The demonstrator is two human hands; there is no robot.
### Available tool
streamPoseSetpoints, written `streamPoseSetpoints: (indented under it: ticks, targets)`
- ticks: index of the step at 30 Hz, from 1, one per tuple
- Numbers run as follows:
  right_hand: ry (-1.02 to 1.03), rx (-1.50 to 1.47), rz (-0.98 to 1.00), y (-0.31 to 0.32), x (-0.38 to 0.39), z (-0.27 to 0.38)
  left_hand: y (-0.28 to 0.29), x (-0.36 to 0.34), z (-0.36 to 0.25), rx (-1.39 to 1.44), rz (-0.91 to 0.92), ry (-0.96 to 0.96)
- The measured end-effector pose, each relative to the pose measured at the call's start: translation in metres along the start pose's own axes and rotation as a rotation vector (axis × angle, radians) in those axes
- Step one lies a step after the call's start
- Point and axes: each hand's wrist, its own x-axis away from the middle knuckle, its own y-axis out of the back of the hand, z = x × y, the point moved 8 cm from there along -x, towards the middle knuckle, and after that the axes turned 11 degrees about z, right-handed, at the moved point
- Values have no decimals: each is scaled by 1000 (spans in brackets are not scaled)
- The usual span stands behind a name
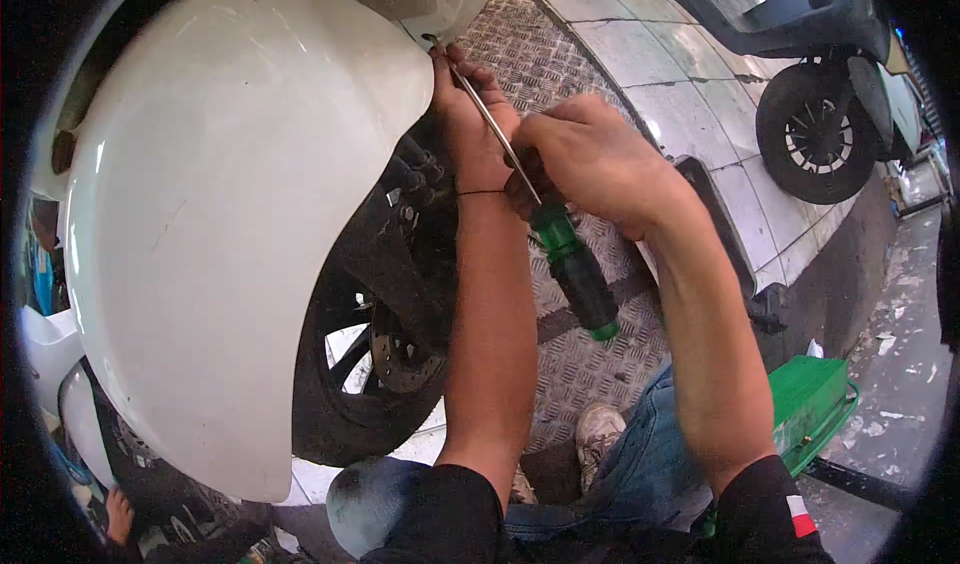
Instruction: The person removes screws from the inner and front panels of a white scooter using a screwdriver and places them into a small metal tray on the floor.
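Observation:
A screwdriver [582, 282] with a green and black handle slants up and left, its long metal shaft reaching a small hole at the lower edge of a white body panel [455, 2]. My right hand [592, 159] is closed round the shaft just above the handle, its fingertips partly hidden. Near the tip, the fingers of my left hand [478, 109] pinch around the shaft, right beside the edge of a large white scooter fender [230, 214]. The tip itself is too small to make out clearly. Below the fender shows a black front wheel [335, 419] with a brake disc.
A green plastic box [810, 404] stands at the lower right, beside my right arm. Textured metal plate [590, 384] and white tiles [690, 114] lie underneath. Another scooter's rear wheel [820, 132] is at the far right. Another person's hand [119, 516] shows at the lower left.

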Motion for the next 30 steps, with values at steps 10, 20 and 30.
streamPoseSetpoints:
  ticks: [10,20,30]
  targets:
    - [162,-260,78,-7,-8,-7,6,3,10,21,-109,104]
    - [75,-384,191,-14,-11,-18,4,-3,-1,-113,-29,7]
    - [129,-360,177,-18,-13,-11,9,-9,-5,-77,-79,-26]
